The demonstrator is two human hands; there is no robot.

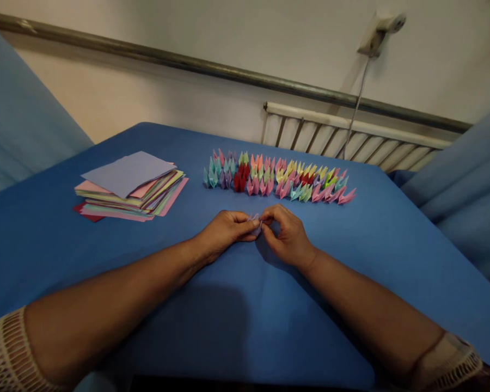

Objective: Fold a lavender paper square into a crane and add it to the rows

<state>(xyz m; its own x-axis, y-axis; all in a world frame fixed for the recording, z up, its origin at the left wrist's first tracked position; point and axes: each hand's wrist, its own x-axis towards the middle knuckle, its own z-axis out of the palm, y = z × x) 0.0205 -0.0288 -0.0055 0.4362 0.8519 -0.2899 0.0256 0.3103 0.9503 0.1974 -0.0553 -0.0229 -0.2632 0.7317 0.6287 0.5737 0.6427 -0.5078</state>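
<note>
Between my two hands is a small lilac folded paper crane [256, 224], partly hidden by the fingers. My left hand [232, 228] pinches it from the left side with the thumb on top. My right hand [288, 231] has its thumb and index finger closed on the crane's right edge. Just beyond the hands stand rows of folded paper cranes [265, 186] in pink, red, yellow, green, blue and purple. To the left lies an uneven stack of coloured paper sheets [133, 188], a lilac sheet uppermost.
A blue cloth [179, 332] covers the table. Behind it are a wall with a metal rail [212, 69], a radiator [330, 135] and a socket [378, 38] with a hanging cord. Blue curtains hang at the left [20, 120] and right [469, 201].
</note>
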